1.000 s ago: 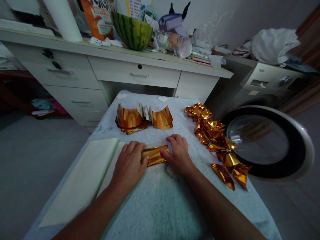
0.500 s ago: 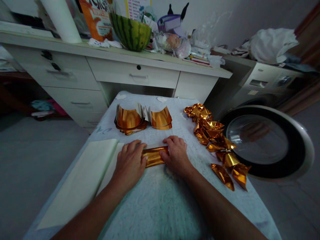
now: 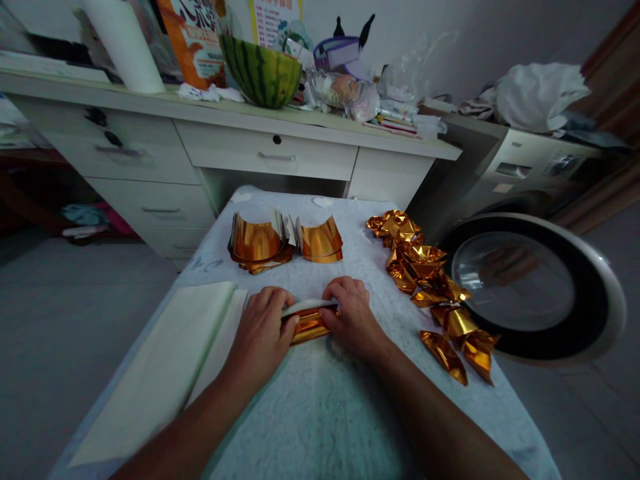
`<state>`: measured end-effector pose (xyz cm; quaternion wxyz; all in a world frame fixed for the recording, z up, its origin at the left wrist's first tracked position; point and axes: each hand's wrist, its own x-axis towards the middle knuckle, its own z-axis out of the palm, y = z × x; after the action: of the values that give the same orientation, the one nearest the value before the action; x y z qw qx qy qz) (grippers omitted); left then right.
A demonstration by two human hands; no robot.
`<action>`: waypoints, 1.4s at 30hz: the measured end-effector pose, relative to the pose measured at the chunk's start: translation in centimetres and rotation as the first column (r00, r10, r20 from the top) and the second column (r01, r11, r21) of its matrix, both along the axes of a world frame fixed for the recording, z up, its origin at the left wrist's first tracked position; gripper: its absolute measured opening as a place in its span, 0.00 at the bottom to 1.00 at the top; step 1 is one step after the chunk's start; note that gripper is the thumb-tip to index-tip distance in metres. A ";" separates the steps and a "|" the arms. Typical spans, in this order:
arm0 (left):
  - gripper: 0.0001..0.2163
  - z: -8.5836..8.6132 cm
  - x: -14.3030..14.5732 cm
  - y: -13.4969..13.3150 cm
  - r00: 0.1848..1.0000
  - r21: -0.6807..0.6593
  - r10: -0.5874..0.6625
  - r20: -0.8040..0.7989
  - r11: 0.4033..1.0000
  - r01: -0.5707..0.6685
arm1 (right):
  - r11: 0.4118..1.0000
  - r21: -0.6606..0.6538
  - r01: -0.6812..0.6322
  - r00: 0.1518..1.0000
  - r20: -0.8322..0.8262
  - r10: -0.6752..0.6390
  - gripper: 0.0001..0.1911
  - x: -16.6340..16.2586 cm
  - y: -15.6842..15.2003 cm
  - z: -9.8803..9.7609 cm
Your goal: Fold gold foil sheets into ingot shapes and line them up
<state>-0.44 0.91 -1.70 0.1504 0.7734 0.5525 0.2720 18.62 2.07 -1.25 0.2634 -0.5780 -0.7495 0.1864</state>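
Two hands, the left hand (image 3: 260,333) and the right hand (image 3: 353,317), pinched opposite ends of one gold foil sheet (image 3: 307,325), fingers curled over its white upper fold. It lay at mid-tabletop (image 3: 310,413). Two stacks of curved gold sheets (image 3: 255,243) sat near the far edge. Many folded gold pieces (image 3: 430,280) ran along the right edge, and cream paper (image 3: 170,360) lay by the left edge.

foil stacks (image 3: 285,243) behind hands; folded pieces (image 3: 433,290) right; paper (image 3: 165,367) left

Gold foil sheet (image 3: 309,322), partly folded, white edge up, on table.
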 end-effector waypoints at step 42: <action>0.10 1.3 1.2 0.2 0.758 -0.342 0.210 0.617 0.939 0.018 | 0.872 -0.357 -0.335 0.452 -0.873 -0.184 0.15 2.1 0.6 0.7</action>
<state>0.78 1.12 -0.38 0.4430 0.5664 0.5436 0.4330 20.74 2.71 -0.59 0.4530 -0.4045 -0.4540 0.6520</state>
